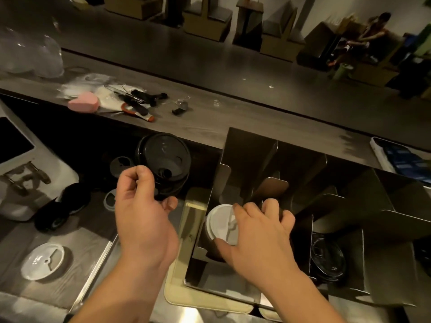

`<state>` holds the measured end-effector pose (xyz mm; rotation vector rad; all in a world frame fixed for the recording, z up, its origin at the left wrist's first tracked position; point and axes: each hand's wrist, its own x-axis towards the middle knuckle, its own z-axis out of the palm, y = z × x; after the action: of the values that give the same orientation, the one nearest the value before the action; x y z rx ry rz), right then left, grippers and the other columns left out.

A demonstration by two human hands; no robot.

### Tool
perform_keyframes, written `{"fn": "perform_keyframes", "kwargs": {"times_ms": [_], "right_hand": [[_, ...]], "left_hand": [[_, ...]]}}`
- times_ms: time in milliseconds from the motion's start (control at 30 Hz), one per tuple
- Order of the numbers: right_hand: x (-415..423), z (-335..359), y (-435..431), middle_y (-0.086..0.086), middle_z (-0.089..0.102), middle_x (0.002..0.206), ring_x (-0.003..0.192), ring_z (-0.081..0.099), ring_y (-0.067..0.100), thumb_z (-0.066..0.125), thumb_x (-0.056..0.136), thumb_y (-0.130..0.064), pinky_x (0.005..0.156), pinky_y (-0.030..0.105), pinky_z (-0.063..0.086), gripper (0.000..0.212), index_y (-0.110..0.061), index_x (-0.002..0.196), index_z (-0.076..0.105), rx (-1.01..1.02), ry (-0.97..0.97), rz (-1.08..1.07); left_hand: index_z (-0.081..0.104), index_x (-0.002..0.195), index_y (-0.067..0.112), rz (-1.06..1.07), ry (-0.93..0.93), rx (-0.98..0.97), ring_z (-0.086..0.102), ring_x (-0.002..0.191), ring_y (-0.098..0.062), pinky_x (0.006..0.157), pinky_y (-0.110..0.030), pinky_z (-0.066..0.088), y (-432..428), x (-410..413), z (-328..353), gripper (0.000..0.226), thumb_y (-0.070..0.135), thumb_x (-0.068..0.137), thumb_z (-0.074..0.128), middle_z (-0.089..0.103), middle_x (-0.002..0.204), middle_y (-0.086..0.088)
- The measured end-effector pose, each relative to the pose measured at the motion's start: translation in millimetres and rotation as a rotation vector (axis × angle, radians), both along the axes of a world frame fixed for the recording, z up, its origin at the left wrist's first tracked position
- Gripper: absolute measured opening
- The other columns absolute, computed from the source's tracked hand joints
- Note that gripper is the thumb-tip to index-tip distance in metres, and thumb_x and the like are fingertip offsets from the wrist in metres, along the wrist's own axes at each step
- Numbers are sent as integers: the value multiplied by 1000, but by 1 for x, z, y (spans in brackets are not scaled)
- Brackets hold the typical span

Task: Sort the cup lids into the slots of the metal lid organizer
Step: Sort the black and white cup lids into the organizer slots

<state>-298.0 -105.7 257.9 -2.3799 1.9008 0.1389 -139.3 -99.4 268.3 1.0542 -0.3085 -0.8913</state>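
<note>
1. Gripping with right hand (258,231), held white lid (220,223) by its rim, tilted in leftmost slot of metal lid organizer (247,155), fingertips crowding the divider.
2. Clutched black lid stack (163,157) in left hand (144,206), just beyond organizer's left edge.
3. Noted spare white lid (43,261) flat on counter (81,234), well apart leftward.

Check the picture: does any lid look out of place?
Yes. One white lid lies flat on the counter at the lower left, outside the metal lid organizer, while black lids sit in a slot.

Up on the raised counter (256,108): pink heart-shaped pad (82,104) near the left end, black clips (149,99) just beside it, orange-tipped tool (140,114) at the front edge. Clear plastic bag (30,54) far left, blue-screened device (403,159) at the right edge.
</note>
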Motion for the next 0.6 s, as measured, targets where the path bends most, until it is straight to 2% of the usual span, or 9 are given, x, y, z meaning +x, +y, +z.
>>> {"fn": "perform_keyframes", "kwargs": {"times_ms": [100, 200, 300, 367, 433, 500, 600], "right_hand": [[5, -1, -2, -12, 45, 130, 123, 23, 22, 50, 83, -67, 100, 50, 23, 70, -34, 142, 34, 60, 18, -34], [6, -3, -3, -12, 42, 133, 126, 23, 23, 55, 84, -65, 103, 50, 23, 72, -35, 144, 30, 87, 8, -61], [2, -3, 0, -10, 39, 138, 128, 20, 22, 52, 82, -74, 104, 47, 21, 83, -34, 149, 23, 111, 21, -35], [-4, -2, 5, -16, 35, 142, 131, 16, 19, 51, 80, -77, 107, 45, 19, 87, -38, 151, 20, 68, -51, -25], [-14, 3, 9, -24, 39, 135, 128, 20, 9, 56, 82, -69, 107, 38, 25, 72, -43, 145, 34, -82, -201, 12], [-29, 16, 11, -30, 46, 121, 119, 36, -3, 62, 84, -56, 103, 30, 39, 49, -42, 130, 52, -215, -447, 93], [-52, 42, 8, -26, 52, 122, 119, 52, 3, 70, 81, -44, 95, 20, 49, 47, -35, 125, 57, -269, -816, 196]], "left_hand": [[60, 71, 38, -82, 19, 1, 44, 95, -28, 57, -26, 39, -3, 0, -1, 38, 31, 105, 45, 54, 114, -7], [58, 74, 34, -178, 89, -11, 44, 97, -28, 63, -30, 37, -3, -1, 0, 34, 31, 105, 45, 58, 111, -3], [57, 80, 30, -277, 141, -44, 49, 99, -29, 66, -33, 35, 0, -1, 4, 27, 32, 104, 44, 64, 109, -1], [56, 87, 27, -335, 159, -68, 50, 98, -29, 62, -30, 35, 4, -2, 8, 19, 33, 101, 45, 67, 109, -3], [56, 89, 23, -388, 170, -97, 48, 91, -28, 53, -25, 35, 10, -5, 13, 14, 34, 95, 48, 68, 108, -6], [53, 86, 22, -441, 169, -113, 43, 77, -23, 45, -21, 29, 16, -10, 19, 13, 33, 91, 51, 69, 106, -8], [56, 76, 22, -402, 109, -90, 33, 55, -11, 41, -19, 23, 22, -19, 28, 15, 33, 87, 54, 62, 105, -15]]}}
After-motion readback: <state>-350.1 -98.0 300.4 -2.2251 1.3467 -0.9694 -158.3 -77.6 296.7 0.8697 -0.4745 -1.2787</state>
